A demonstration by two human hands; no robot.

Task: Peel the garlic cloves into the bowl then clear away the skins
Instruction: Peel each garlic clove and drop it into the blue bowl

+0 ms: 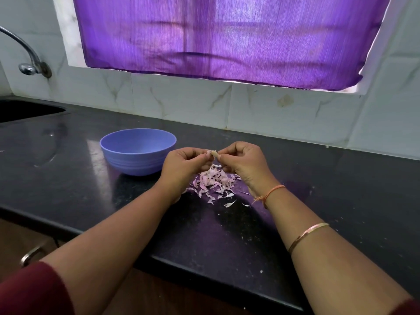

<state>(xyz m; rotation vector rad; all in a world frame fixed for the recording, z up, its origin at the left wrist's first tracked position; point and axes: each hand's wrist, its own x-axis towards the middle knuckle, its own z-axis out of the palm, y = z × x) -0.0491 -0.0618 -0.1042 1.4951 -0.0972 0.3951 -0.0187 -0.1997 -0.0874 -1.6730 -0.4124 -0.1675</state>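
Tap (27, 53): upper left of the frame, fixed to the tiled wall, curving over the sink.
Sink (27, 110): dark, at the left edge, set into the counter.
Bowl (138, 153): blue, upright on the counter left of centre, just beside the left hand; its near rim hides the bottom.
Left hand (184, 164): centre of the frame, fingers curled, thumb and fingertips pinching the clove.
Clove (213, 153): small and pale, held above the counter between both hands, right of the bowl.
Skins (213, 183): pinkish loose pile on the counter under the hands.
Right hand (243, 164): fingers curled, pinching the clove's other end.
Bangle (306, 236): on the right forearm, lower right.
Counter (341, 189): black and speckled.
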